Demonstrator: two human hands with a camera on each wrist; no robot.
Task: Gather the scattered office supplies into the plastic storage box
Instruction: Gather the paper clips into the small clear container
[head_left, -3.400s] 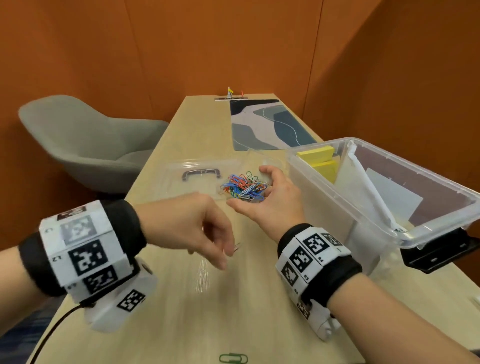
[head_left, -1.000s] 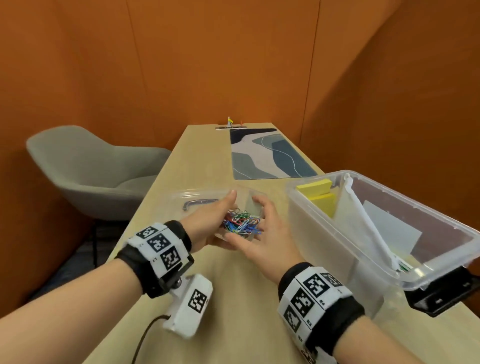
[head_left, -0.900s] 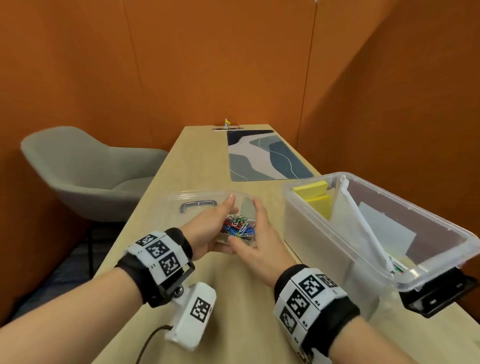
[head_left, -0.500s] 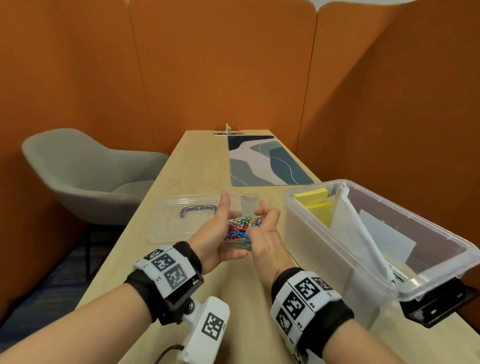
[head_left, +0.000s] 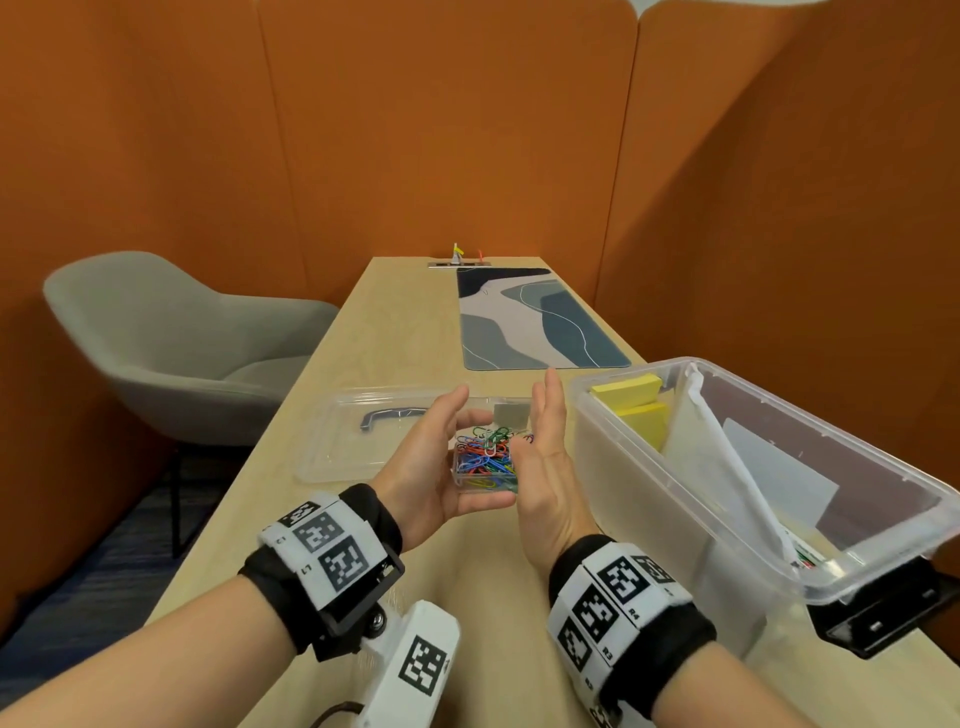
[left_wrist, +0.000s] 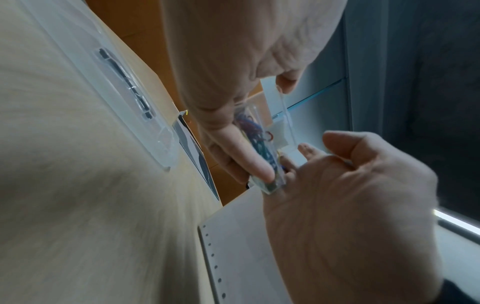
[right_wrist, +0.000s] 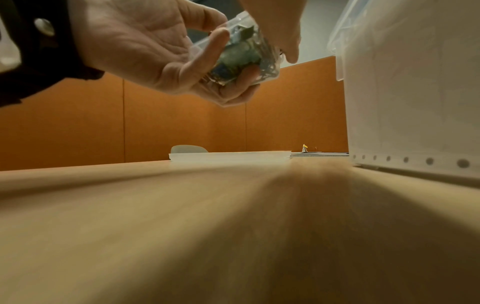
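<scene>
Underneath the small clear paper-clip case (head_left: 483, 462) the left hand's fingers (right_wrist: 228, 88) curl, with the thumb across its near edge, so the left hand (head_left: 431, 467) cradles and grips it; the right hand (head_left: 543, 457) stands beside it with fingers straight and released, palm against the case's right side, steadying rather than holding. The case sits lifted off the table, between the two hands, heaped with coloured paper clips (head_left: 485, 452) and with its hinged flap standing up at the far side; it is just left of the plastic storage box (head_left: 675, 499), not yet in it.

To do this well, I judge the flap should be pressed down before the case tips, and the case kept level while carried over the box's near rim; loose clips could spill otherwise.

Beyond the hands, the box's clear lid (head_left: 374, 431) lies flat on the pale wooden table (head_left: 395, 332); yellow sticky notes (head_left: 631, 400) lean inside the box; a patterned desk mat (head_left: 530, 322) lies farther off; a grey chair (head_left: 171, 353) and orange partition walls (head_left: 441, 130) close the room.
</scene>
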